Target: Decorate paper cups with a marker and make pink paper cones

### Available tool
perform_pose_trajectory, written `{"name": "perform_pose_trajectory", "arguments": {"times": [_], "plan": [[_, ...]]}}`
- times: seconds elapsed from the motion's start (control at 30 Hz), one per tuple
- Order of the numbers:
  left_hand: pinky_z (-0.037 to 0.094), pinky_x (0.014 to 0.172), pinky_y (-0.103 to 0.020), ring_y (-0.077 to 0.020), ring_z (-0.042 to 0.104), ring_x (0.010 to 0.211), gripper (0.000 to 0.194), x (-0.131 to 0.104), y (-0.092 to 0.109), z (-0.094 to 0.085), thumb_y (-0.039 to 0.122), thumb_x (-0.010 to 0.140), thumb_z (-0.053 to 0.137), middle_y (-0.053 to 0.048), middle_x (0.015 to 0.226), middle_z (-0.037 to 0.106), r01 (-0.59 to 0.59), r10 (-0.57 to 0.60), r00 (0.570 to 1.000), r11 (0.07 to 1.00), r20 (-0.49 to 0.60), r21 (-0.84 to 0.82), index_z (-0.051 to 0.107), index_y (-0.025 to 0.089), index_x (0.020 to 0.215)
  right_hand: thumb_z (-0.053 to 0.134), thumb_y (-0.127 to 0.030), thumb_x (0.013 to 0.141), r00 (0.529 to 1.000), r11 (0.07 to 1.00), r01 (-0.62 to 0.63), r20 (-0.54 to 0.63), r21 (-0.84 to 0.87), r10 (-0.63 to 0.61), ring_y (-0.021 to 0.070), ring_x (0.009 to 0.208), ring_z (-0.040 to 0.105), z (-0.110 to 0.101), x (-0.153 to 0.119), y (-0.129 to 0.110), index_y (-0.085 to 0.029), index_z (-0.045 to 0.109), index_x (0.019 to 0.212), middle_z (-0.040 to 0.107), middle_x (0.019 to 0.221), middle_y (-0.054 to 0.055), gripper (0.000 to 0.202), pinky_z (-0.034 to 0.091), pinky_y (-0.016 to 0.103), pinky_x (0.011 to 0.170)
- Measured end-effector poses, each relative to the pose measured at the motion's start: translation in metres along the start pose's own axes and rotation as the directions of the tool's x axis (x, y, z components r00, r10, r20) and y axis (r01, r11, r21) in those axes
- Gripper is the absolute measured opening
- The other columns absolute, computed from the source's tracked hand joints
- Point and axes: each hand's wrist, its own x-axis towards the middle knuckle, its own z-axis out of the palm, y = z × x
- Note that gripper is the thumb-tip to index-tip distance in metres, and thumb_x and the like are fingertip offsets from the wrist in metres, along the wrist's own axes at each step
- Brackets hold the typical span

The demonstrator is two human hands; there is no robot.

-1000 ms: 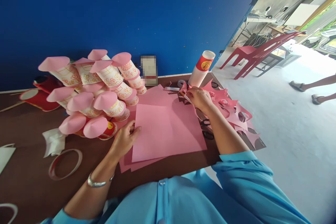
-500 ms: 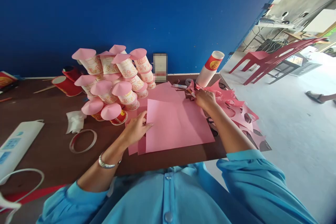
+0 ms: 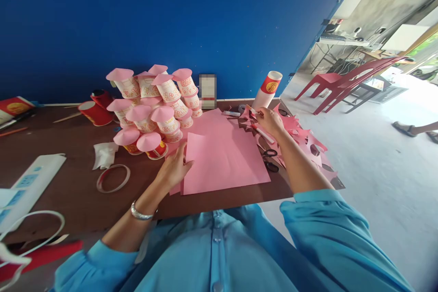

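A large sheet of pink paper (image 3: 226, 164) lies on more pink paper in front of me. At its left edge is my left hand (image 3: 176, 166), the thumb over the sheet and the fingers at the edge, gripping it. My right hand (image 3: 270, 121) is closed in a pinch around a thin, pencil-like stick (image 3: 251, 110), above the pink scraps (image 3: 308, 139). Below that hand lie a red-and-white marker-like stick (image 3: 263, 133) and black-handled scissors (image 3: 271, 159). A glue stick (image 3: 232, 113) rests by the paper's far edge.
Stacked paper cups with pink cone tops (image 3: 164, 118) stand left of the paper. A tall cup stack (image 3: 268, 89) leans at the back right. A tape roll (image 3: 113, 178) and a power strip (image 3: 32, 187) are on the left. A red chair (image 3: 345, 82) stands beyond the table.
My right hand has lifted slightly from the scraps with the pencil-like stick, uncovering the marker-like stick and more of the scissors. My left hand stays at the sheet's edge; the view has shifted a little.
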Motion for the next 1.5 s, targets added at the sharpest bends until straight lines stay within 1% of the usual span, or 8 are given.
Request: {"name": "perform_pose_trajectory", "arguments": {"times": [0.2, 0.37, 0.47, 0.63, 0.73, 1.07, 1.3, 1.5], "plan": [[0.058, 0.081, -0.041, -0.0344, 0.079, 0.092, 0.063, 0.001, 0.022, -0.007, 0.032, 0.097, 0.061, -0.014, 0.101, 0.081, 0.033, -0.056, 0.997, 0.933, 0.054, 0.357, 0.043, 0.015, 0.156, 0.06, -0.065, 0.098, 0.963, 0.884, 0.197, 0.087, 0.423, -0.256, 0.0121, 0.053, 0.055, 0.003, -0.006, -0.014, -0.019, 0.074, 0.112, 0.065, 0.072, 0.0, 0.051, 0.048, 0.027, 0.053], [0.059, 0.083, -0.047, -0.0385, 0.079, 0.101, 0.054, 0.002, 0.034, -0.02, 0.032, 0.102, 0.058, -0.015, 0.112, 0.081, 0.047, -0.086, 0.995, 0.853, 0.051, 0.52, 0.052, 0.016, 0.154, 0.087, -0.058, 0.077, 0.938, 0.539, 0.073, 0.126, 0.839, -0.323, 0.0082, 0.05, 0.049, 0.023, -0.002, -0.024, -0.019, 0.073, 0.103, 0.06, 0.066, -0.004, 0.049, 0.042, 0.023, 0.046], [0.059, 0.075, -0.038, -0.032, 0.078, 0.101, 0.036, 0.005, 0.039, -0.026, 0.03, 0.102, 0.061, -0.01, 0.115, 0.08, 0.01, -0.019, 1.0, 0.903, 0.017, 0.429, 0.066, 0.021, 0.137, 0.088, -0.055, 0.075, 0.93, 0.49, 0.044, 0.143, 0.87, -0.338, 0.0088, 0.052, 0.052, 0.036, -0.004, -0.031, -0.019, 0.074, 0.101, 0.062, 0.067, -0.004, 0.046, 0.045, 0.023, 0.047], [0.057, 0.072, -0.033, -0.0238, 0.076, 0.093, 0.049, 0.024, 0.045, -0.026, 0.029, 0.098, 0.072, -0.011, 0.121, 0.077, -0.155, 0.188, 0.975, 0.957, -0.116, 0.244, 0.059, 0.017, 0.143, 0.089, -0.044, 0.076, 0.76, 0.53, -0.017, 0.356, 0.848, -0.544, 0.0116, 0.059, 0.061, 0.044, -0.019, -0.053, -0.017, 0.079, 0.101, 0.07, 0.072, -0.001, 0.038, 0.052, 0.026, 0.056], [0.057, 0.078, -0.032, -0.022, 0.077, 0.093, 0.024, 0.038, 0.044, -0.017, 0.024, 0.103, 0.063, -0.008, 0.11, 0.08, -0.292, 0.303, 0.951, 0.946, -0.063, 0.137, 0.07, 0.019, 0.126, 0.091, -0.045, 0.075, 0.684, 0.528, -0.062, 0.421, 0.847, -0.595, 0.0116, 0.058, 0.061, 0.047, -0.023, -0.064, -0.017, 0.08, 0.097, 0.071, 0.072, 0.0, 0.038, 0.051, 0.026, 0.057], [0.056, 0.076, -0.033, -0.0251, 0.077, 0.093, 0.014, 0.053, 0.036, 0.015, 0.023, 0.106, 0.058, -0.01, 0.102, 0.08, -0.133, 0.136, 0.991, 0.985, -0.019, 0.112, 0.071, 0.017, 0.103, 0.091, -0.056, 0.072, 0.832, 0.452, -0.091, 0.317, 0.887, -0.455, 0.0081, 0.048, 0.048, 0.096, -0.019, -0.052, -0.018, 0.074, 0.08, 0.061, 0.06, -0.005, 0.042, 0.039, 0.023, 0.048], [0.055, 0.072, -0.029, -0.0223, 0.077, 0.091, 0.014, 0.045, 0.018, 0.013, 0.029, 0.104, 0.064, -0.006, 0.101, 0.081, -0.079, 0.084, 0.994, 0.994, -0.077, 0.073, 0.07, 0.019, 0.098, 0.085, -0.059, 0.078, 0.939, 0.295, -0.034, 0.131, 0.955, -0.317, 0.0088, 0.049, 0.039, 0.083, -0.001, -0.03, -0.024, 0.063, 0.08, 0.051, 0.058, -0.007, 0.041, 0.039, 0.024, 0.047], [0.057, 0.075, -0.029, -0.0227, 0.078, 0.101, 0.017, 0.042, 0.02, 0.017, 0.022, 0.103, 0.063, -0.005, 0.116, 0.08, -0.131, 0.137, 0.99, 0.983, -0.039, 0.131, 0.072, 0.023, 0.118, 0.085, -0.062, 0.078, 0.931, 0.283, -0.045, 0.142, 0.958, -0.335, 0.0135, 0.06, 0.06, 0.091, -0.005, -0.033, -0.023, 0.072, 0.095, 0.067, 0.075, -0.001, 0.044, 0.052, 0.028, 0.056]]}}
